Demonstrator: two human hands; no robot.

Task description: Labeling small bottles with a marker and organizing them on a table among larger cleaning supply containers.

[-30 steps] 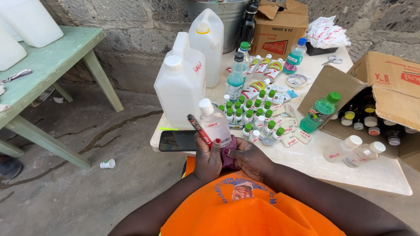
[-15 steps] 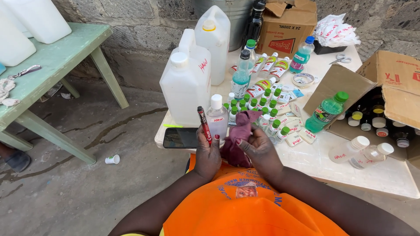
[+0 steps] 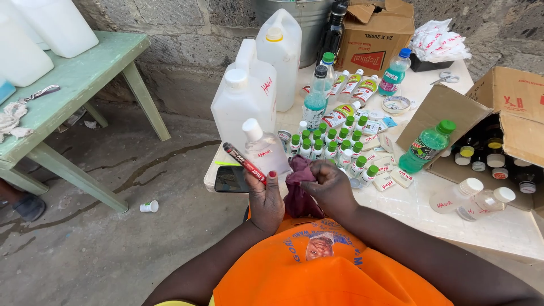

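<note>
Left hand [image 3: 265,195] gripped a clear bottle [image 3: 264,152] with a white cap, tilted, plus a red marker [image 3: 245,163] pinned against it. Right hand [image 3: 330,187] was closed on a maroon cloth [image 3: 298,184], pressed to the bottle's lower side, just beside the left. Judging by layout: bottle looked mid-wipe, its label already marked in red. Just beyond the hands stood a cluster of small green-capped bottles [image 3: 331,144], capped and labelled, so that batch looked done. Two capped clear bottles [image 3: 473,198] lay well right of the hands. Phone [image 3: 232,178] sat under the left hand's reach. Remaining count: can't tell.
</note>
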